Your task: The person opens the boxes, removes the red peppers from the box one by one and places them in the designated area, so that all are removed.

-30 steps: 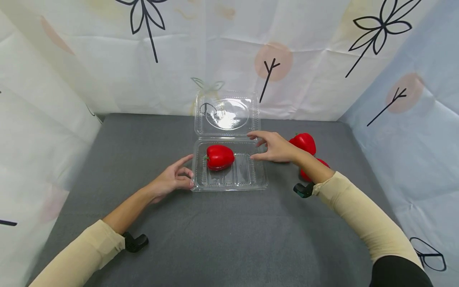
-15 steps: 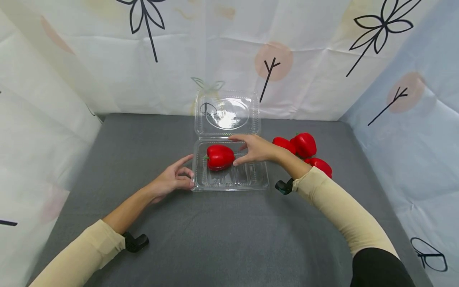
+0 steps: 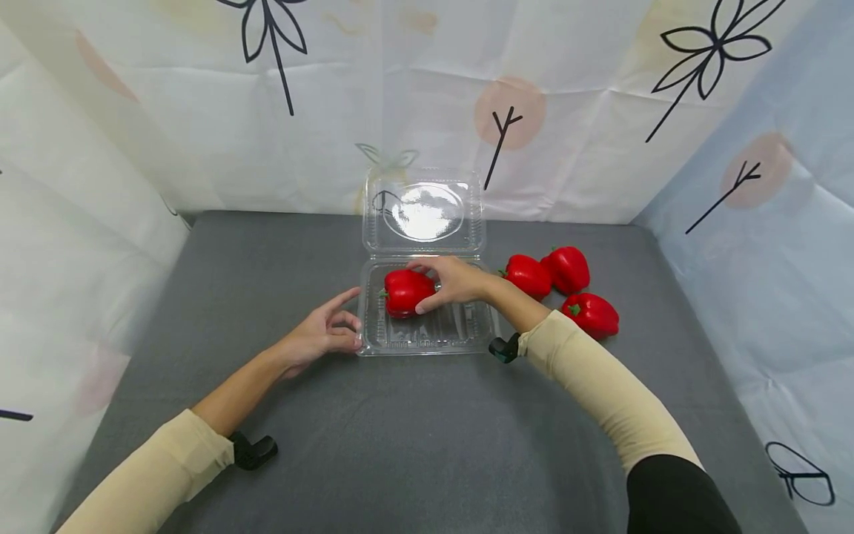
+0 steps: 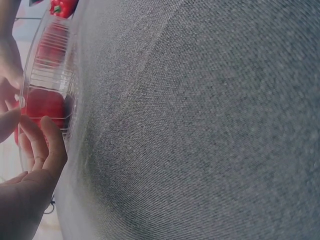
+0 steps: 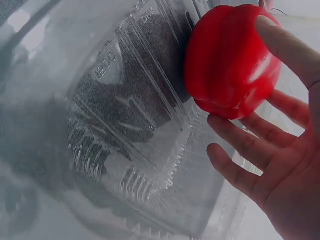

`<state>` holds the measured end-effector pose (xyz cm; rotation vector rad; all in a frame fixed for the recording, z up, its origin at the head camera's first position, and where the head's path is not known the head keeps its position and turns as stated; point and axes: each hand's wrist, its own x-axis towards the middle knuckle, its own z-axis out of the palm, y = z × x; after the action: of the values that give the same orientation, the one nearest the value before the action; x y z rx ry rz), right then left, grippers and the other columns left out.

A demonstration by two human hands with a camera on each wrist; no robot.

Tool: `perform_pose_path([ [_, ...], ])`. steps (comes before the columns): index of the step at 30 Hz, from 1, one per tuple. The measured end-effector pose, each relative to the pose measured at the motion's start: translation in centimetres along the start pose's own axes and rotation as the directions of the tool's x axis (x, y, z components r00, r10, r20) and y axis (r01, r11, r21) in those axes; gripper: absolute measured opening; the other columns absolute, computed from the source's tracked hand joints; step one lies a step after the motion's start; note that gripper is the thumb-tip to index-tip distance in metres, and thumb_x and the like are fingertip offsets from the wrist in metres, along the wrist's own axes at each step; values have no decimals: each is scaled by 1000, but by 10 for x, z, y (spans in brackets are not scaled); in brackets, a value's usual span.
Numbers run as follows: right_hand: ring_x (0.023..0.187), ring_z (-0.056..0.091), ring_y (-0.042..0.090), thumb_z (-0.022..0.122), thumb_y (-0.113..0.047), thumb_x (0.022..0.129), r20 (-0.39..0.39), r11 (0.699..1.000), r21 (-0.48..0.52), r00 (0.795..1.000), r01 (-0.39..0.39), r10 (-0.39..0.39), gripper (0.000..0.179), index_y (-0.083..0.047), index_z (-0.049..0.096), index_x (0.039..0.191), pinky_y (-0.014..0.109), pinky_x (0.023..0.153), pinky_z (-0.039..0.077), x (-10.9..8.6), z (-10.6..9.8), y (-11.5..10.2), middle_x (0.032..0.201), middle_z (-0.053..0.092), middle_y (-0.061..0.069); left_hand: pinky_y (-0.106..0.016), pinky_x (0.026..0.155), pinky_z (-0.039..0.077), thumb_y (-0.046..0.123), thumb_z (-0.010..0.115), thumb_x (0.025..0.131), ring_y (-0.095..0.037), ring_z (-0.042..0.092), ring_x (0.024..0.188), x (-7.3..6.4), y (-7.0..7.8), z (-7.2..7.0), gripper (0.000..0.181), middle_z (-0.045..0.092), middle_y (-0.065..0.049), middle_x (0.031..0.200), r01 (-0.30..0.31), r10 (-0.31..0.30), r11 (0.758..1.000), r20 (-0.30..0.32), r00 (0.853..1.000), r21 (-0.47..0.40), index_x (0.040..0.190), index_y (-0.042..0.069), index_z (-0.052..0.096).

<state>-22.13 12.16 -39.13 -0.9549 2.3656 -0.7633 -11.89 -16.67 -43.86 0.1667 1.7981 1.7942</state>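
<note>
A red bell pepper (image 3: 402, 291) lies on its side in the left half of a clear plastic clamshell container (image 3: 427, 351). My right hand (image 3: 457, 282) reaches over the tray from the right and grips the pepper's right end, thumb in front and fingers behind. The right wrist view shows the thumb (image 5: 287, 45) across the pepper, with the fingertips at its lower side. At the container's left edge, my left hand (image 3: 323, 334) rests with relaxed fingers against the wall. In the left wrist view, the left fingertips (image 4: 52, 135) touch the clear side.
The hinged lid (image 3: 373, 230) stands raised at the back, near the patterned cloth backdrop (image 3: 567, 148). Right of the container, three more red bell peppers lie on the grey cloth (image 3: 400, 445): a near-left pepper (image 3: 528, 277), a far pepper (image 3: 568, 268) and a front pepper (image 3: 591, 317).
My right hand has moved left across the tray to the pepper and closed its fingers around the right end. The peppers on the right are now uncovered. My left hand stays put.
</note>
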Motion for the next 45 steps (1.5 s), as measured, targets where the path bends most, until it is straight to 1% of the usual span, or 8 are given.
perform_pose_path([
  [6,123,55,29,82,-24,82,8,1000,-18,1000,-4,4,74,-5,46,144,43,100,46,1,1,-1,134,58,17,-32,82,55,-3,70,88,-16,64,83,1,-1,0,95,52,-10,108,-4,4,1000,7,1000,2,160,20,13],
  [14,115,61,32,80,-20,84,4,1000,-13,1000,-25,25,69,-5,48,143,45,99,46,1,1,-5,132,60,19,-32,81,55,-3,70,88,-15,63,83,1,1,0,95,52,-10,107,2,-2,1000,5,1000,-6,160,19,14],
  [18,114,62,31,80,-21,84,-2,999,-27,1000,-25,25,68,-4,48,142,44,99,47,1,2,-6,131,61,18,-33,81,55,-4,70,87,-15,64,82,1,1,1,94,52,-10,107,-5,5,1000,6,1000,-10,160,20,14],
  [22,116,59,28,79,-24,86,14,997,-66,999,-35,36,69,-5,47,143,41,98,48,-1,3,-8,131,60,16,-34,82,55,-4,70,88,-15,64,82,1,0,0,95,52,-9,107,-13,13,1000,9,1000,-7,160,20,14],
  [27,119,57,28,77,-28,87,36,991,-123,998,-51,56,69,-6,47,144,42,97,48,-8,3,-10,132,60,15,-33,81,55,-3,70,88,-14,63,82,0,-1,0,95,52,-10,107,-13,13,1000,6,1000,-3,160,20,14],
  [33,117,57,28,78,-31,87,45,986,-156,997,-52,60,69,-6,47,144,42,95,49,-19,0,-11,130,61,14,-35,81,55,-4,70,87,-13,63,81,0,-1,0,95,52,-8,106,-22,22,1000,9,1000,-8,160,20,14],
  [40,111,61,27,80,-30,85,23,990,-139,999,-37,40,67,-6,50,141,41,90,52,-34,-9,-16,124,64,14,-36,80,55,-4,71,87,-13,64,81,-2,0,0,97,53,-7,105,-32,32,999,19,999,-13,160,19,12],
  [45,112,60,28,80,-30,85,18,990,-133,999,-42,45,68,-6,50,141,42,90,52,-45,-18,-18,126,63,14,-36,80,54,-4,71,87,-13,64,80,-3,-1,1,97,53,-7,105,-34,34,999,11,999,-13,160,20,12],
])
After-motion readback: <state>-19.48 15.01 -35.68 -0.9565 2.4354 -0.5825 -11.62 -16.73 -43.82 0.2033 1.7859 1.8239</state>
